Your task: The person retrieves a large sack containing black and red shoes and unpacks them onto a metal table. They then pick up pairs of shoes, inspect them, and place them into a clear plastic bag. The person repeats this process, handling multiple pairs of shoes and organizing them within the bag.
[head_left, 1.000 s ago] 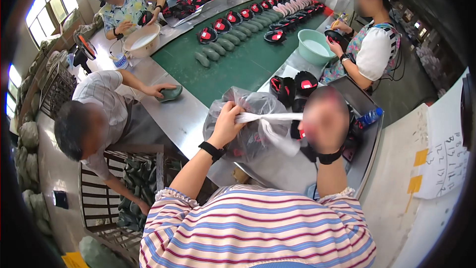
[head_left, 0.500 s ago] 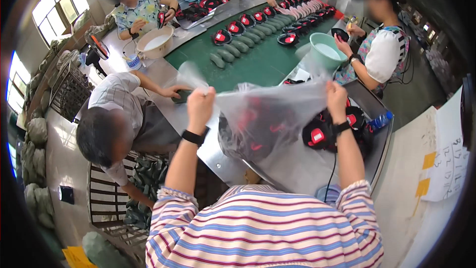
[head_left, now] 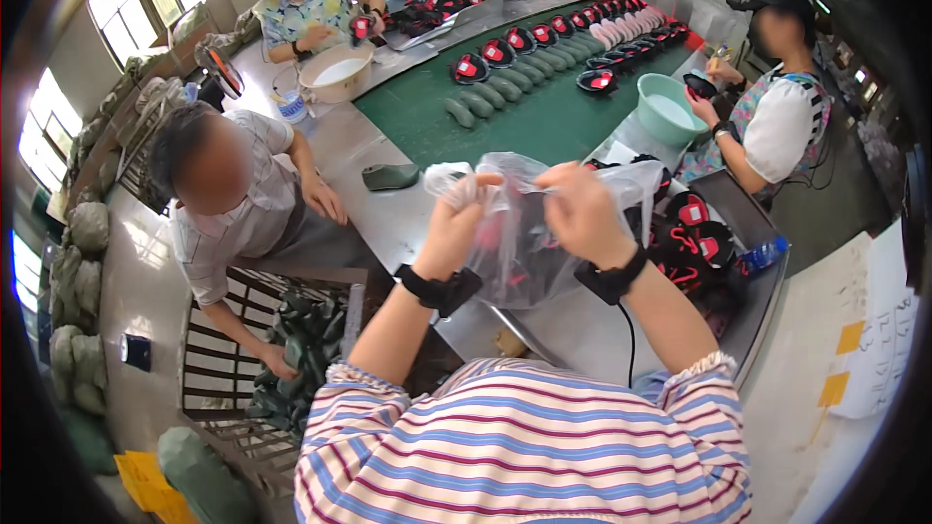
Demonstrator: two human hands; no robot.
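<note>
Both hands [head_left: 456,223] pinching bag [head_left: 529,252] rim

The plastic bag [head_left: 529,243] I hold is clear, with red and black showing through it. My sleeves [head_left: 524,446] are striped pink, blue and white, and my wristbands [head_left: 612,281] are black. Beyond the bag, the mat [head_left: 544,121] is dark green, the shoe soles [head_left: 515,78] on it grey-green, and the basin [head_left: 668,109] teal.
</note>
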